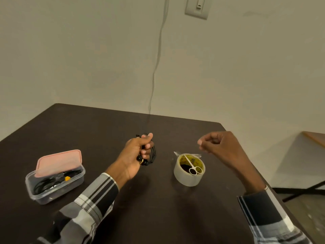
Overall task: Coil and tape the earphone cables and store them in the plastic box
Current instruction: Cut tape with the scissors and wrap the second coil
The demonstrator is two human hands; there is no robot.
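Head view: left hand grips the coiled black earphone cable above the bench. Right hand, over the tape roll bearing scissors, pinches what appears a clear tape strip. Taping step; next, wrap coil. Plastic box lies left, lid ajar.

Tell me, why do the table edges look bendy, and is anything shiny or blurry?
In the head view, the wide lens bows the table edges and tilts the wall. The clear tape roll and the scissors on it catch a little light. The sleeves near the bottom corners look soft and smeared. Soft shadows lie under the left hand and right hand.
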